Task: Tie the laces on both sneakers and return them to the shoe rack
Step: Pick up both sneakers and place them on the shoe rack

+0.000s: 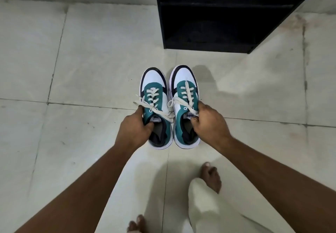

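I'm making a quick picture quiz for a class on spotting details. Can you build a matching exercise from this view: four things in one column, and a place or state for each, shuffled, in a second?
Things:
1. left hand
2. right hand
3. shoe rack
4. bare foot

Places or states:
A. black, standing on the floor beyond the sneakers' toes
B. grip on the collar of the right sneaker
C. on the floor tiles, nearer the person than the sneakers
D. grip on the collar of the left sneaker

Pairs: 1-D, 2-B, 3-A, 4-C
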